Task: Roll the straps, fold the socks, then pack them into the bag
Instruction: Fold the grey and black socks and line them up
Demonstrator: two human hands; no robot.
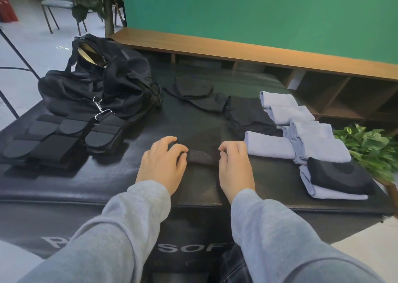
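**Rolling a black strap, both hands on it**

Left hand (162, 164) and right hand (234, 164) each take a grip on one end of the short black fuzzy-textured strap (202, 156), fingers curled over it, clamped; the strap lies between them on the black padded leatherette surface (129, 181), near the front edge. Judgement: to roll well, keep both ends level, turn with even pressure so the edges stay flush; hook-and-loop pile should hold the roll. Left: flat black straps with rounded tabs (56, 140), stiff-looking, not yet rolled. Behind them, slumped black fabric duffel bag (101, 84), mouth open. Right: folded pale blue socks (301, 136), soft knit; folded black socks (249, 117) beside them.
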